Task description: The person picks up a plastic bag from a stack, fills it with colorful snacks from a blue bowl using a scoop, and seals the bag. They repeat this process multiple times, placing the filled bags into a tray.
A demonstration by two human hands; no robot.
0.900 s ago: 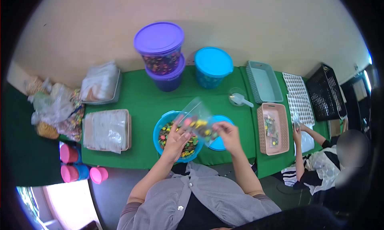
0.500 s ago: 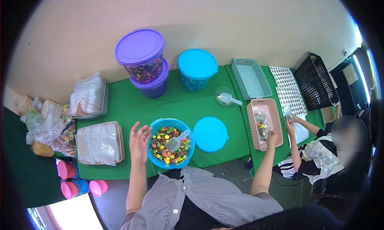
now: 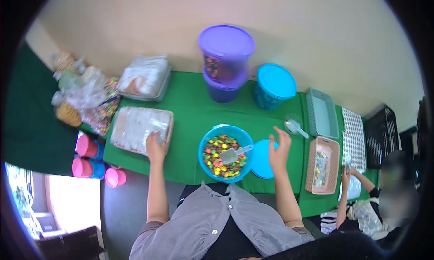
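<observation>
My left hand (image 3: 156,148) reaches onto the right side of a stack of clear plastic bags (image 3: 135,126) in a pink basket; its fingers are extended and touch the top bags. My right hand (image 3: 280,149) is raised over the blue lid (image 3: 261,163), fingers apart and holding nothing. Between my hands stands a blue tub (image 3: 204,163) of colourful candies (image 3: 221,158). A clear scoop (image 3: 233,155) rests on the candies, handle towards the right.
Purple-lidded tubs (image 3: 226,43) and a blue-lidded tub (image 3: 275,81) stand at the back. Rightward are a cup with a scoop (image 3: 296,126), a teal basket (image 3: 323,113), a pink basket (image 3: 334,169) with filled bags and sticker sheets (image 3: 353,142). A co-worker's hand (image 3: 347,172) is beyond.
My view has turned left. My left hand has gone from beside the tub to the bags. My right hand has left the pink basket, where a filled bag lies, and moved back left.
</observation>
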